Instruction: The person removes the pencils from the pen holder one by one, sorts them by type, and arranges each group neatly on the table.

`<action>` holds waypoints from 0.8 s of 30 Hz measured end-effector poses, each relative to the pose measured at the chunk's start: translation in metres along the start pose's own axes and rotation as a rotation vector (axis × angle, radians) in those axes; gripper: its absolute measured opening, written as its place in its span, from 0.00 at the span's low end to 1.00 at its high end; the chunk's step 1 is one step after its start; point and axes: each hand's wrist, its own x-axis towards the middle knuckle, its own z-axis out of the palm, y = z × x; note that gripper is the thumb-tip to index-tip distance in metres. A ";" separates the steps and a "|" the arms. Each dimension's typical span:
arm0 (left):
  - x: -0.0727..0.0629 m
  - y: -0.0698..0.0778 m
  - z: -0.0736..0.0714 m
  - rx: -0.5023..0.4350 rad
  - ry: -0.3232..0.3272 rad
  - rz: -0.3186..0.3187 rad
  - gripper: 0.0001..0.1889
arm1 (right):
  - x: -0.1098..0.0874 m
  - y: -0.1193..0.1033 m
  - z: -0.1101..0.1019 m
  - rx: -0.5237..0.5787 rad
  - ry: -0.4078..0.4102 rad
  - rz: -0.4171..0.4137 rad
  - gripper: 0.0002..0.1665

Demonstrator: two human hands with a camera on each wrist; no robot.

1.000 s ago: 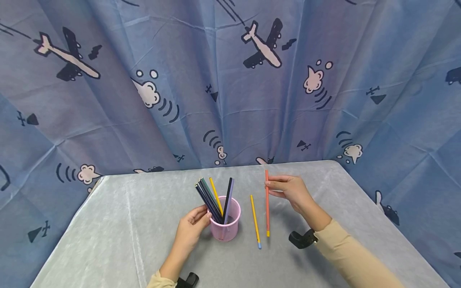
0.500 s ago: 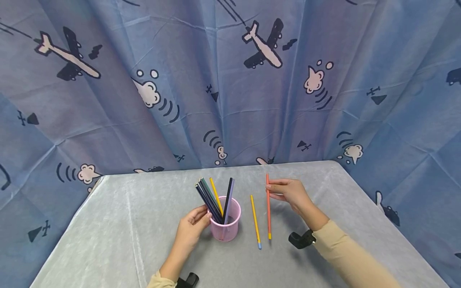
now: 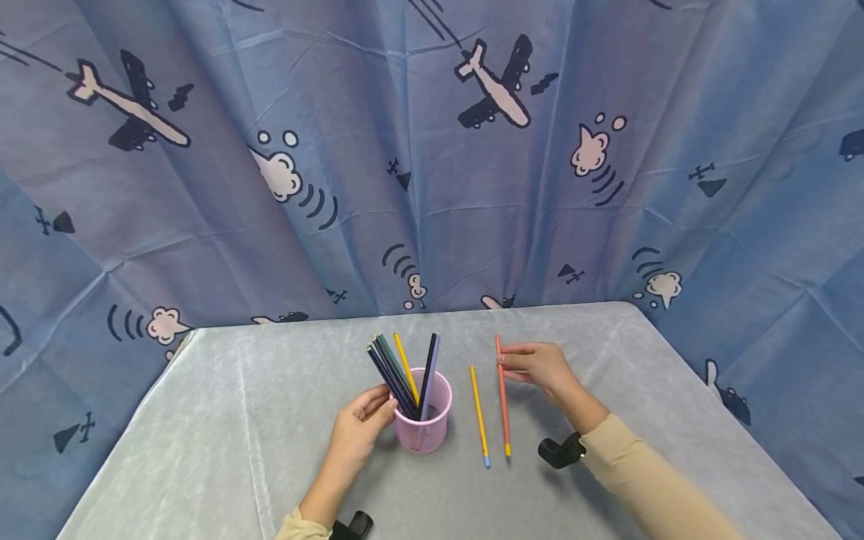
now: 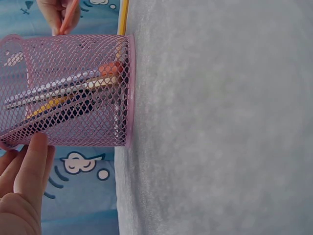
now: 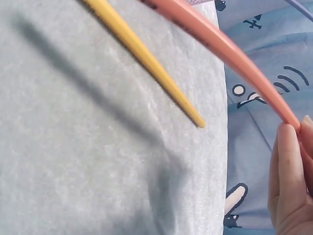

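A pink mesh pencil cup (image 3: 421, 436) stands upright on the table, leaning pencils inside it: several dark ones (image 3: 390, 381), a yellow one (image 3: 404, 367), a black one and a purple one. My left hand (image 3: 356, 429) holds the cup's left side near the rim, with thumb and fingers against the mesh (image 4: 73, 112). To the right, my right hand (image 3: 545, 367) pinches an orange pencil (image 3: 503, 409) near its far end; its yellow-tipped end points toward me. Between cup and orange pencil lies a yellow pencil (image 3: 479, 416) with a blue end.
The table has a pale grey cloth (image 3: 202, 450). Behind it hangs a blue curtain (image 3: 432, 165) with airplane prints. A black wrist camera (image 3: 562, 451) sits on the right wrist, and another (image 3: 352, 525) on the left.
My right hand has shifted slightly toward me with the orange pencil, bringing its yellow-tipped end nearer. The left hand, the cup and the yellow pencil stay in place.
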 end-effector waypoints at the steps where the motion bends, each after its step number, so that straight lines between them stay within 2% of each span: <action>1: 0.000 0.000 0.000 -0.001 0.000 0.000 0.22 | 0.001 0.001 0.001 0.001 -0.002 0.000 0.26; 11: 0.000 0.001 0.001 0.001 0.000 0.005 0.22 | 0.007 0.009 0.002 -0.066 0.016 0.032 0.24; 24: -0.001 0.002 0.000 0.018 0.004 0.001 0.22 | 0.014 0.021 0.007 -0.084 0.018 0.072 0.22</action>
